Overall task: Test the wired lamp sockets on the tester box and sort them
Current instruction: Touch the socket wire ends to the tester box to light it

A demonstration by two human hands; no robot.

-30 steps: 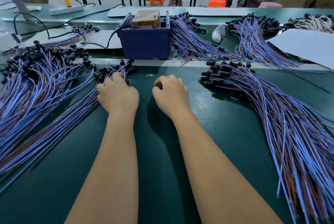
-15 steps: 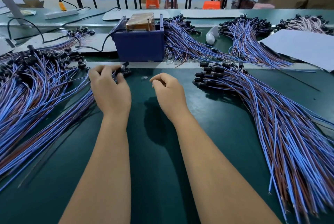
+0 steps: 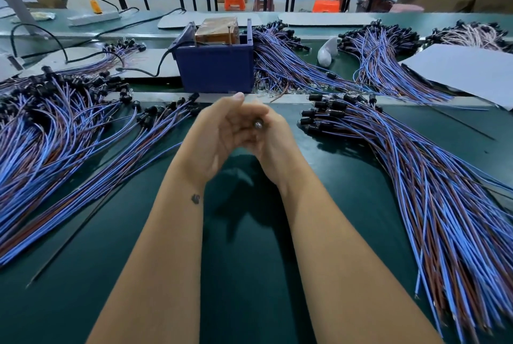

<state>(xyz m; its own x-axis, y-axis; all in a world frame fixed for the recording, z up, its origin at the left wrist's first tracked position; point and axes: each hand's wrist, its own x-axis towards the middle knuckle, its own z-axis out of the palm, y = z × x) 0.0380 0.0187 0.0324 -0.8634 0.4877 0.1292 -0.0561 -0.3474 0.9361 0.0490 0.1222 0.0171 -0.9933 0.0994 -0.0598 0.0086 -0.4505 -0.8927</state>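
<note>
Socket [image 3: 258,124] pinched btwn both hands' fingers [image 3: 251,110].

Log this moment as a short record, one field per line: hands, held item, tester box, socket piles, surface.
hands: left hand and right hand raised together above the table, in front of the box
held item: small dark round-ended part between the hands; which fingers grip it cannot be told
tester box: blue box behind the hands, brown block inside
socket piles: left pile; right pile; blue and brown wires
surface: green table
</note>
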